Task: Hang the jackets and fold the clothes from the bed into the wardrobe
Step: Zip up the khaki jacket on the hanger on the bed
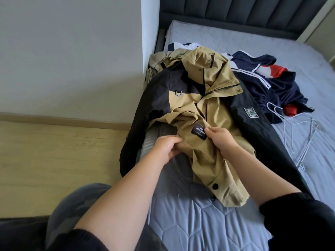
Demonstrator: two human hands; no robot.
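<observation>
A tan and black hooded jacket (pixel 213 98) lies spread on the bed (pixel 208 223), hood toward the headboard. My left hand (pixel 167 146) grips the tan front edge near the grey mesh lining. My right hand (pixel 220 137) pinches the tan fabric beside a black label. A navy, white and red jacket (pixel 275 84) lies crumpled to the right. Thin white wire hangers (pixel 297 134) rest on the mattress beside it. More beige clothing (pixel 159 60) is bunched at the bed's far left corner.
A dark padded headboard (pixel 235 9) stands at the far end. A white wall (pixel 72 51) and wooden floor (pixel 54 160) run along the bed's left side. Bare mattress shows at the right and near edges.
</observation>
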